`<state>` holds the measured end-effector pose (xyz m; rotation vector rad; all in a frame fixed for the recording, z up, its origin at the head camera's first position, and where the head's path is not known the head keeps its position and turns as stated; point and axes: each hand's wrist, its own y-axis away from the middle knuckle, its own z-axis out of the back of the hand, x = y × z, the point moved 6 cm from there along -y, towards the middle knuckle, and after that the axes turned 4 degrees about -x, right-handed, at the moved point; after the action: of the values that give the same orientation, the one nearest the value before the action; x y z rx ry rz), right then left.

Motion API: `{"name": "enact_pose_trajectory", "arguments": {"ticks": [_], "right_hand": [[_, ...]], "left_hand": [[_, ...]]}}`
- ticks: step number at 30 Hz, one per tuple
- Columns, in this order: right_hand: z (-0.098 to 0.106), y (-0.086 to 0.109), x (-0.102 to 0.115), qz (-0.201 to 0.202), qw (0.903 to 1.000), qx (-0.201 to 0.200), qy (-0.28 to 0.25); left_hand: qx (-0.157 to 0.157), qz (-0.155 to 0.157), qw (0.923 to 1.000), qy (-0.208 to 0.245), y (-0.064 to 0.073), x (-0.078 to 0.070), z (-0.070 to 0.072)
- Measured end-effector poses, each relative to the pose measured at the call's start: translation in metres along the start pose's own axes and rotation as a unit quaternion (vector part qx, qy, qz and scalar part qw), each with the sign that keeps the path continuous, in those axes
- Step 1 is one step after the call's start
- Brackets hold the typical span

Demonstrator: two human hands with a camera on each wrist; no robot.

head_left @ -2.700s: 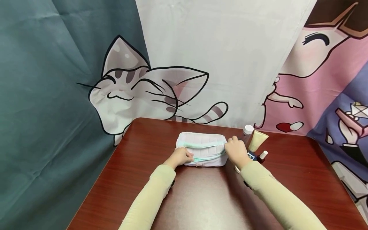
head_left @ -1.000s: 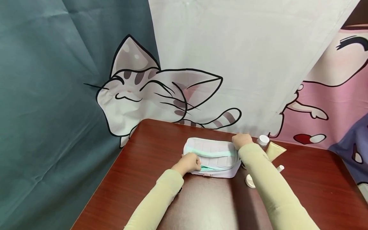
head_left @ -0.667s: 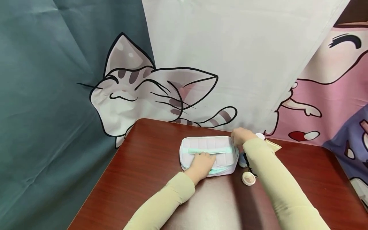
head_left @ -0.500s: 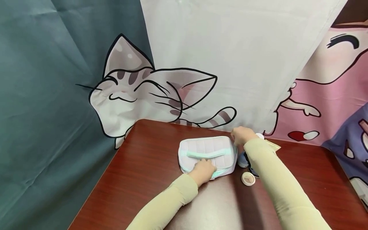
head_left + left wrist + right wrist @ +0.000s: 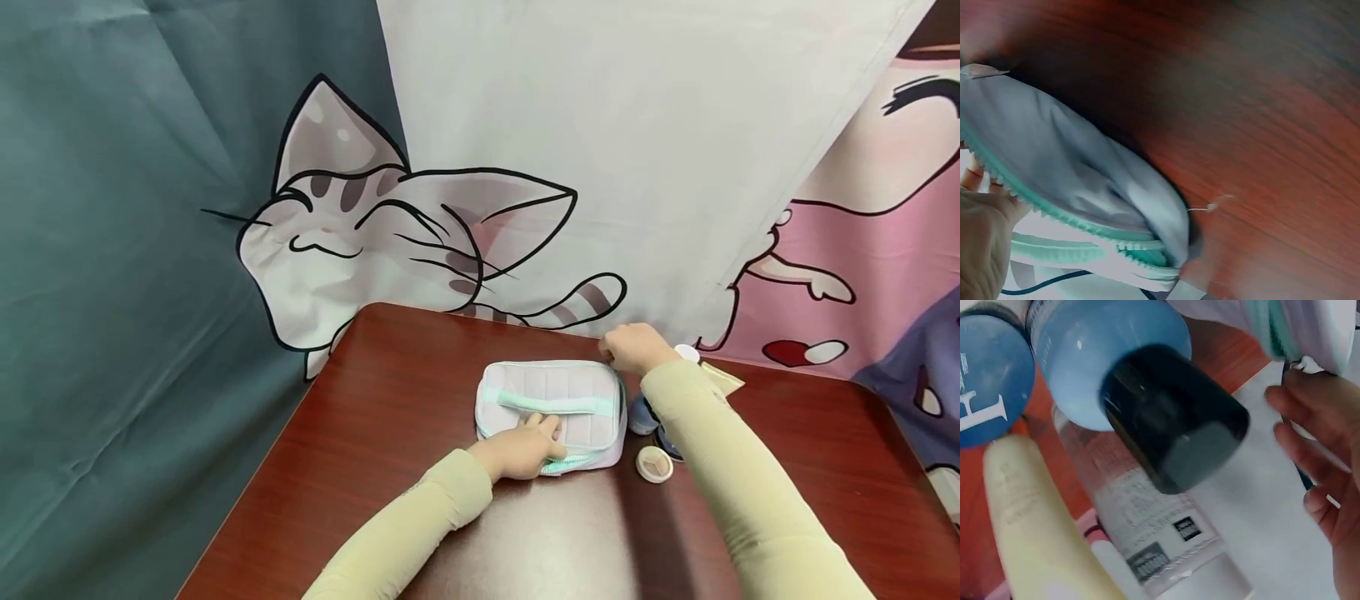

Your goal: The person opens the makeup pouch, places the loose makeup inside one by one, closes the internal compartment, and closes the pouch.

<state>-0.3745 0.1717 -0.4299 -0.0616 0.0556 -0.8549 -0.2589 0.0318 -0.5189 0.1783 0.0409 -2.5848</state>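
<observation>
A white quilted cosmetic bag (image 5: 592,429) with a mint-green handle strap and zipper lies on the table. My left hand (image 5: 522,448) rests on its lid at the front, fingers spread below the strap. In the left wrist view, the zipper teeth (image 5: 1041,203) run past that hand, and the front seam gapes slightly. My right hand (image 5: 633,346) is at the bag's far right corner. In the right wrist view, its thumb and finger (image 5: 1291,403) pinch the small dark zipper pull (image 5: 1296,364) beside the mint zipper.
Right of the bag stand a blue bottle with a black cap (image 5: 1172,419), a clear bottle (image 5: 1166,531) and a cream tube (image 5: 1041,519). A blue round item (image 5: 994,381) is beside them. Nearer lies a round, white-rimmed compact (image 5: 654,465). A printed curtain (image 5: 600,167) hangs behind the table (image 5: 360,433).
My right hand has gone from the bag's right side back to its far right corner. My left hand has shifted from the left front corner to the middle of the lid's front, which lies flatter.
</observation>
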Motion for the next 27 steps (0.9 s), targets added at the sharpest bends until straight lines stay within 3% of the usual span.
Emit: {"name": "enact_pose_trajectory", "arguments": {"ticks": [4,10,14,20,27], "right_hand": [[0.002,-0.007,0.007,0.025,0.9997,-0.003,0.001],[-0.001,0.001,0.005,-0.011,0.9996,0.005,0.025],[0.003,0.004,0.005,-0.03,0.9991,-0.007,0.03],[0.031,0.015,0.002,-0.085,0.9934,-0.054,-0.055],[0.047,0.06,-0.011,-0.142,0.9833,-0.058,-0.098]], "left_hand": [[-0.006,-0.026,0.9996,-0.012,0.002,-0.001,-0.001],[-0.009,-0.023,0.9996,-0.014,-0.008,-0.009,0.003],[0.009,-0.001,0.9997,-0.024,-0.016,-0.012,-0.002],[0.037,0.044,0.9977,-0.038,-0.024,-0.009,-0.005],[-0.037,0.046,0.9978,-0.03,-0.018,0.001,0.013]]}}
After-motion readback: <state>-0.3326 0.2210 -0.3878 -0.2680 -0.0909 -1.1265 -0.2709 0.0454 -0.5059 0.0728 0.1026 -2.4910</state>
